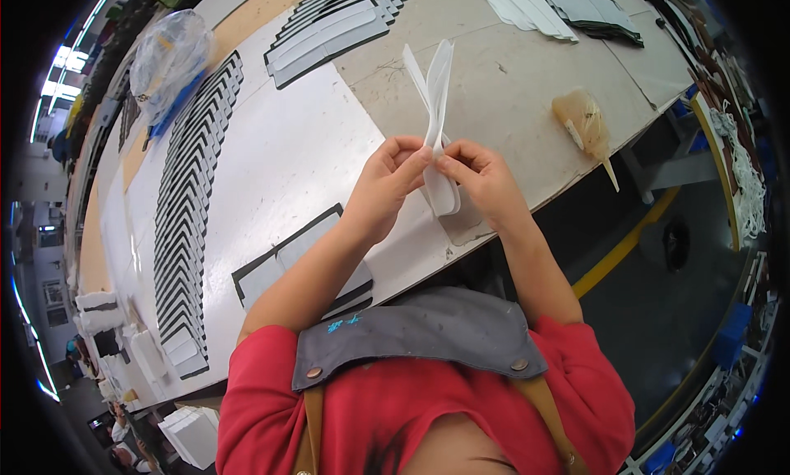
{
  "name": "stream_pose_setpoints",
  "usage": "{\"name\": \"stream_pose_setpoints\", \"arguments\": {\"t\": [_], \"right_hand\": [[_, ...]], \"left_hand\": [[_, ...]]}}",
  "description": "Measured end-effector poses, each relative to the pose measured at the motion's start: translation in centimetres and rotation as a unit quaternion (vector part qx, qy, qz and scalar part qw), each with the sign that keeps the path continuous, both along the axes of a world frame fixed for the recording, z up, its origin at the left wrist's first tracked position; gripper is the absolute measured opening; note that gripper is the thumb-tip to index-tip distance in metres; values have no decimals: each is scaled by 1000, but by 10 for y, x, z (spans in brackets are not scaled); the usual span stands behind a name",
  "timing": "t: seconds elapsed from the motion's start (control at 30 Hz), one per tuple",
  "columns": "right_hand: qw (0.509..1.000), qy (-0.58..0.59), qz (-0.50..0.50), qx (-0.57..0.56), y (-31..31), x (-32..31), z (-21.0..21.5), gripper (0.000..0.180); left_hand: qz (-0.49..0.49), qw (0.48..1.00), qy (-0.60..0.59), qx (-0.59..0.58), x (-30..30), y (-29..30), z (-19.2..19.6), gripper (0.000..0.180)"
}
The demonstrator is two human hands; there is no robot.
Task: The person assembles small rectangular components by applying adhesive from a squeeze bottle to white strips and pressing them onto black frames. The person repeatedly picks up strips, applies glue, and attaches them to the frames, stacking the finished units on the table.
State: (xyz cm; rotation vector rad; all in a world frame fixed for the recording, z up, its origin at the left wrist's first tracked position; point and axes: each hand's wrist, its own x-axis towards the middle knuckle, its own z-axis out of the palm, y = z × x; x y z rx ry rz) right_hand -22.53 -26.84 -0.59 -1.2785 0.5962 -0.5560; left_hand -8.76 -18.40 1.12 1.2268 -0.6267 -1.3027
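A: Largest first, what's laid out?

B: A long worktable (510,88) w/ a white sheet over its left part. A long fanned row of black-edged white pieces (193,203) is spread along the left, a shorter fanned stack (329,26) sits at top centre, and two flat cut panels (284,257) lie by the near edge.

A: Step in hand?

B: Judged as separating or folding: a pair of white strips (436,121) is held above the table's near edge, lower ends pinched together, upper ends splayed apart. The left hand (387,187) is clamped on the strips from the left w/ thumb and fingertips; the right hand (481,179) is pinched on them from the right.

A: What's called for next?

B: Prob. a firm pinch at the bottom while the layers are worked, so the thin pieces aren't creased.

A: Containers?

B: A clear plastic bag (169,59) at upper left, w/ something blue inside; exact contents can't be told. A small amber squeeze bottle (584,125) lies on its side at right, nozzle toward the edge, part-filled w/ amber liquid, approx. glue.
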Motion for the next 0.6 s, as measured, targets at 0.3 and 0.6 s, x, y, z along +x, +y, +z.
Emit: {"name": "stream_pose_setpoints", "arguments": {"t": [0.3, 0.6], "right_hand": [[971, -54, -231, 25, -26, -26, 8, 16], [919, -49, -357, -160, -54, -61, 37, 19]], "left_hand": [[124, 992, 38, 3, 32, 21, -12, 13], [79, 986, -144, 23, 46, 31, -14, 22]]}}
